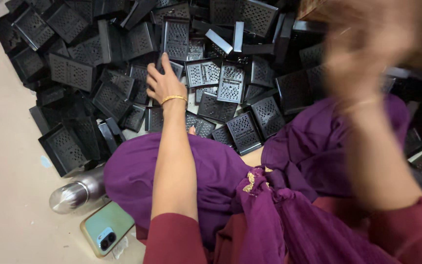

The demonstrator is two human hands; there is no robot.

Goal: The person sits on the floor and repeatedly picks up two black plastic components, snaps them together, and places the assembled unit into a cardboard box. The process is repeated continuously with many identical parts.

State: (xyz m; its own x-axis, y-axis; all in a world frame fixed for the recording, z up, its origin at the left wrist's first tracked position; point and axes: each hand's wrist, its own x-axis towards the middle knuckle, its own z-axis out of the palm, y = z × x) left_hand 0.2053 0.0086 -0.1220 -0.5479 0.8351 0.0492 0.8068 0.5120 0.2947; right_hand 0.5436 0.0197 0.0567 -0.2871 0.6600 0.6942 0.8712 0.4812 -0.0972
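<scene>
My left hand (164,83) reaches forward into a heap of black perforated plastic pieces (230,80). Its fingers curl over one black perforated piece (176,68) near the middle of the heap, and a gold bangle sits on the wrist. My right hand (367,46) is raised close to the camera at the upper right. It is heavily blurred, and nothing can be made out in it. Both arms wear dark red sleeves, and purple cloth (211,171) covers my lap between them.
The black pieces spread across the whole top of the view and down both sides. A steel bottle (74,193) lies on the beige floor (6,161) at the left. A green phone (107,227) lies face down beside it.
</scene>
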